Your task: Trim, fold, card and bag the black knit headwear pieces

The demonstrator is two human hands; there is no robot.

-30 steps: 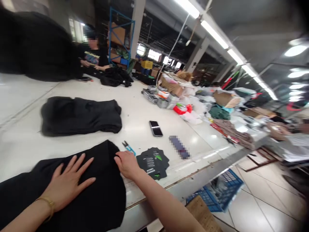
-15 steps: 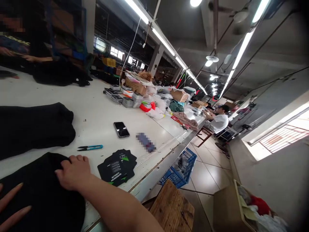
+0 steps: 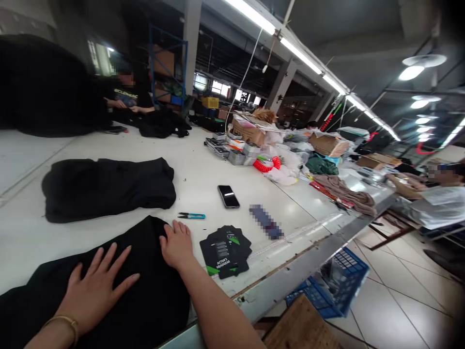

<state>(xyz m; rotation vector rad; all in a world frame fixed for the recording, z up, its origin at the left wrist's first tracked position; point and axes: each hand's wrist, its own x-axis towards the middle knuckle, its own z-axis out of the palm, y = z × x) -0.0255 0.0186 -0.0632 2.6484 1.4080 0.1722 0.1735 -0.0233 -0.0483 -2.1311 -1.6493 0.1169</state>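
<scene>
The black cloth (image 3: 152, 291) lies on the near side of the desk (image 3: 196, 179), spread mostly flat, its near part running out of view. The left hand (image 3: 90, 295) rests palm down on it, fingers splayed and gripping nothing. The right hand (image 3: 178, 245) sits at the far right corner, fingers bent over the edge; whether it pinches the fabric cannot be told.

To keep the layers aligned, the left palm should press evenly without dragging, while the right fingers draw the corner lightly outward. Dark fabric hides creases, so feeling for ridges would probably serve better than looking.

Just beyond the right fingers lie blue-handled thread snips (image 3: 196, 216), best kept from slipping under the hem. Right of the wrist is a fanned stack of "ACTOR'S HEADGEAR" cards (image 3: 225, 252), near enough for a sweeping forearm to scatter. A folded black garment (image 3: 109, 189) lies farther back on the left, and a smartphone (image 3: 228, 197) beyond the cards. Across the desk, a co-worker (image 3: 125, 99) handles dark fabric.
</scene>
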